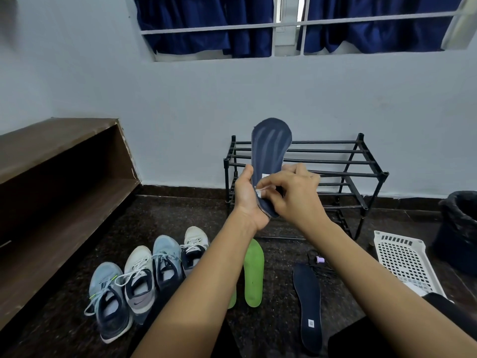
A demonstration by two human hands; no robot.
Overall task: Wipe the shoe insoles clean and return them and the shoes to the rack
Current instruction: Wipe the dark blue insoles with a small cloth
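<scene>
Sitting in a row at left are four sneakers (144, 277). The left hand (245, 200) grips the heel of an upright navy insole (271, 146); the right hand (293, 196) pinches a white wipe (259, 193) (mostly hidden) against it, in front of the black rack (361, 164). A second insole (308, 306) lies flat further right.

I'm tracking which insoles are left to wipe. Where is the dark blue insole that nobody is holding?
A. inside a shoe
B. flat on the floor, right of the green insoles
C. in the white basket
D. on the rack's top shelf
B: the loose dark blue insole lies on the floor right of the green insole; the left hand holds the other insole, the right hand pinches a wipe against it.
</scene>
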